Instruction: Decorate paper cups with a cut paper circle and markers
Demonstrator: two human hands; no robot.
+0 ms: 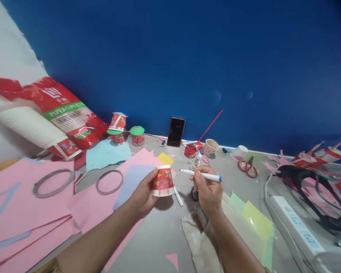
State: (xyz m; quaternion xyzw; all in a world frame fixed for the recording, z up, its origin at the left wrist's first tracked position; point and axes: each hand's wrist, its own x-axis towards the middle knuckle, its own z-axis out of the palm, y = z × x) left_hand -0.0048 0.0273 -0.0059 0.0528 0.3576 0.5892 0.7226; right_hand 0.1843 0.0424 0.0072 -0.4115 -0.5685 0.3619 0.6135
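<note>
Two hands are busy: the fingers of the left hand (144, 192) grip the side of an upturned red paper cup (163, 184), while those of the right hand (208, 193) pinch a white marker with a blue end (213, 176). Its tip points at the cup but stands just apart from it. Colouring the cup's side seems to be the step in hand, since an arch-like drawing shows near the rim. Another stroke would call for a steady cup, turned to face the tip, and a light touch on the thin wall. Just below the cup, a white pen (178, 196) lies on the table (159, 239). Farther out are pink paper (95, 214) to the left, red-handled scissors (247, 168) to the right, and a phone (176, 131) propped by the blue wall (170, 57).
</note>
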